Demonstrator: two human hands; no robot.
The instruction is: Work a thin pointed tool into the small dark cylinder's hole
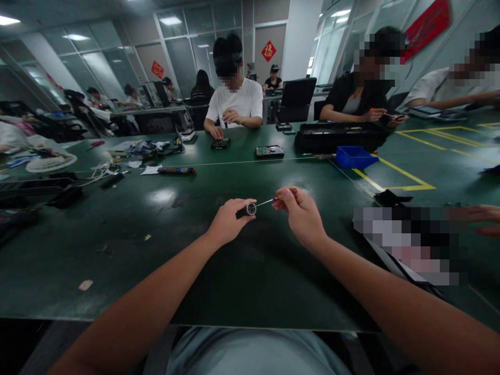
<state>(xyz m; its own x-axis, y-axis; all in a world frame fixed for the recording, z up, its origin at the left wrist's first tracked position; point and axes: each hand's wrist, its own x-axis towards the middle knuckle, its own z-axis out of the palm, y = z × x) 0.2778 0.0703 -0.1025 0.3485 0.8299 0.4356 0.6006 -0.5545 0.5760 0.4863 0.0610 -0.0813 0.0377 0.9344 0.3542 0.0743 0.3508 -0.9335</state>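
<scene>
My left hand [231, 221] is closed around a short black cylinder [250, 209]. Its round end, rimmed in silver, faces me; it resembles a flashlight head, but its exact kind is unclear. Between the fingers of my right hand [300, 211] is a thin screwdriver [265, 202] with a reddish handle, mostly covered by those fingers. The slim metal shaft slants down to the left and reaches the cylinder's rim. Whether the tip touches the cylinder or passes just behind it, I cannot tell. Both hands are held above the green table [219, 281].
A black-and-grey pen-like tool [176, 170] lies ahead on the left. Across the table are a hard drive [269, 151], a blue bin [354, 157] and a long black case [339, 138]. Another person's hand [484, 219] is at the right edge. Someone in white works opposite.
</scene>
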